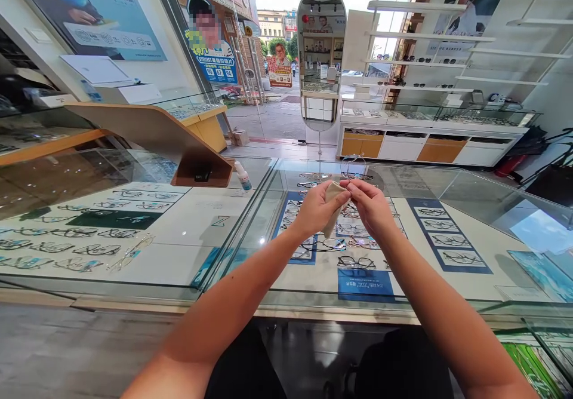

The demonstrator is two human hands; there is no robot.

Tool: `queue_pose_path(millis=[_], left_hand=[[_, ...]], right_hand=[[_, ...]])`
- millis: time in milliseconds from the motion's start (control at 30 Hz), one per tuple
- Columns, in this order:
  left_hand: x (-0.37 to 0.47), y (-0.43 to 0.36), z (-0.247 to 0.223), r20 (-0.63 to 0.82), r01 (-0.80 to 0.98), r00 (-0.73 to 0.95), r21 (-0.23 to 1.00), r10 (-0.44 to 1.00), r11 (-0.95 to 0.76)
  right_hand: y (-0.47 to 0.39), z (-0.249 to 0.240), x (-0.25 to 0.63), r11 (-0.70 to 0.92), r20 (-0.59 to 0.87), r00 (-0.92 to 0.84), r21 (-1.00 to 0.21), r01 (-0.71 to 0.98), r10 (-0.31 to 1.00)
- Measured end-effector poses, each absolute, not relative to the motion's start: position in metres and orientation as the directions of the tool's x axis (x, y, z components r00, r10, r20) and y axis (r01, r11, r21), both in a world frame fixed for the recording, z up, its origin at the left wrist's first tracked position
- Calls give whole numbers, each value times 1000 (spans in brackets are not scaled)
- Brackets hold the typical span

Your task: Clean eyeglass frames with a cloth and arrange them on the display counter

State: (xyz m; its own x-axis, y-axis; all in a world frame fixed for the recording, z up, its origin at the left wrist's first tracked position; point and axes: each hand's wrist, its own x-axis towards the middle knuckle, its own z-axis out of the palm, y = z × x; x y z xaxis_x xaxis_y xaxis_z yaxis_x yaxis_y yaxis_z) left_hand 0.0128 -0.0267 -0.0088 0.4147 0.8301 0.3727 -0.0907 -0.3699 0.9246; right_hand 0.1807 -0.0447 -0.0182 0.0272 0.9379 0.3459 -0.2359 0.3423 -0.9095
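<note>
Over the glass display case, my left hand (317, 206) is closed on a beige cleaning cloth (332, 226), which hangs down from its fingers. My right hand (367, 200) is pinched closed, its fingertips meeting those of the left. Thin-rimmed eyeglasses (353, 161) show just beyond the fingers, and the right hand seems to grip them; the grasped part is mostly hidden. Under the glass below both hands lie several rows of eyeglasses, among them a dark pair (356, 262) behind a blue card (366, 284).
A white spray bottle (243, 176) stands on the counter to the left, beside a tilted brown-edged board (152, 133). An oval mirror (319, 52) rises beyond the case. More eyeglasses (96, 249) fill the left case, and a blue tray (449, 236) holds several at right.
</note>
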Motion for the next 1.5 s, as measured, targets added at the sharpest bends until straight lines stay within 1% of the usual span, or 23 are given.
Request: queue_pose_path(millis=[100,200,367,433,567,667,767,900,967,1067,1133,1233,1333,1400,1500], left_hand=[[15,-27,-10,379,-152,410,925,830,-347],[17,-28,-9,356,-171,411,934,839,-313],[14,-22,-8,378,-126,353,926,856,-357],[11,-18,-8,343,-119,310,939,887,-322],[6,-11,-6,228,-136,200,970,953,-203],[3,-9,-5,183,-168,131,973,974,-160],[2,-9,-3,199,-196,98,965,975,-177],[3,-10,-2,184,-252,115,956,976,-151],[4,-11,-4,157,-279,95,952,983,-125],[10,-13,-7,106,-335,57,939,993,-80],[15,-17,-9,82,-378,76,924,994,-48],[21,-24,-10,70,-430,155,903,985,4],[26,-32,-10,61,-466,269,882,961,75],[29,-35,-10,74,-494,334,863,940,108],[31,-38,-12,112,-525,381,844,918,115]], right_hand=[[-46,-17,177,287,297,9,-913,-290,955],[-46,-14,177,244,254,19,-905,-349,967],[-45,-10,183,301,290,87,-879,-369,953],[-44,-8,186,314,294,112,-872,-377,949],[-44,-6,192,342,306,153,-856,-387,940],[-45,-6,195,365,330,159,-861,-353,931],[-46,-6,194,418,390,155,-876,-241,908],[-51,-6,190,509,509,164,-860,46,845],[-55,-7,184,548,578,187,-814,191,794],[-59,-12,175,603,682,178,-718,348,709],[-61,-17,168,622,736,154,-648,439,659],[-60,-24,163,604,798,138,-545,582,586],[-59,-27,162,571,834,137,-476,668,535],[-59,-27,163,570,849,154,-463,679,505],[-60,-25,164,579,870,183,-448,681,458]])
